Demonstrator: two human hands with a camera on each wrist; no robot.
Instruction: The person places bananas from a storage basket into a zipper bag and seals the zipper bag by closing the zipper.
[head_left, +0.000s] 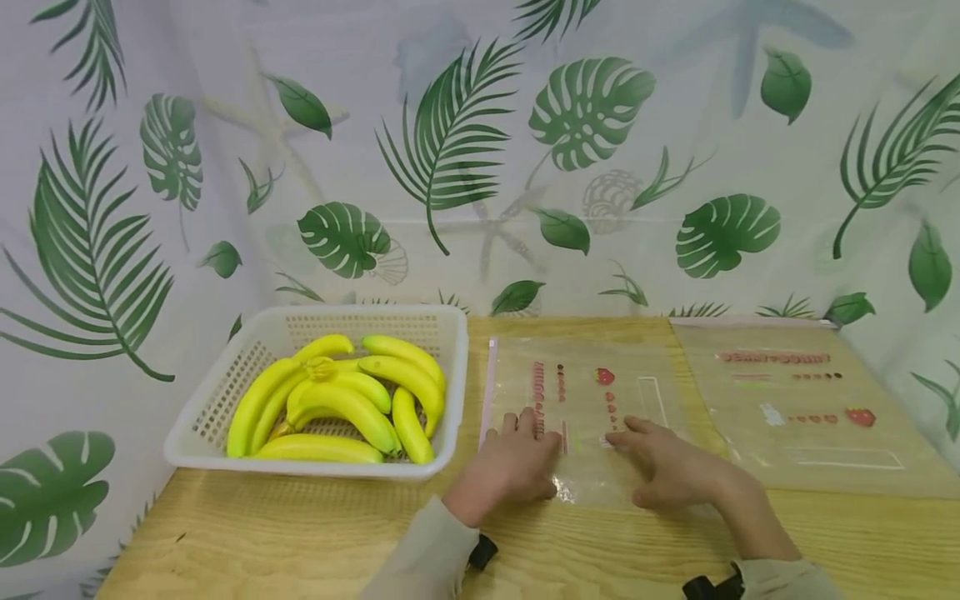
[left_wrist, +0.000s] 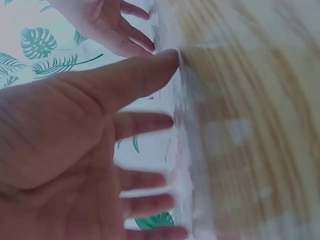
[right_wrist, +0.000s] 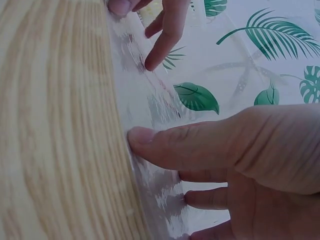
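Note:
A clear plastic zip bag (head_left: 585, 400) with red strawberry print lies flat on the wooden table, its pink zip edge toward the basket. On its left part my left hand (head_left: 517, 458) rests with spread fingers (left_wrist: 145, 125) touching the film. My right hand (head_left: 675, 467) touches the bag's right part, thumb and fingers (right_wrist: 170, 145) apart and fairly straight. Neither hand grips anything. In both wrist views the shiny bag film (right_wrist: 150, 100) lies under the fingertips.
A white plastic basket (head_left: 300, 468) holding several yellow bananas (head_left: 345, 408) stands on the left. Another printed zip bag (head_left: 810, 433) lies at the right. Behind the wooden table (head_left: 285, 533) hangs a leaf-patterned cloth (head_left: 480, 275).

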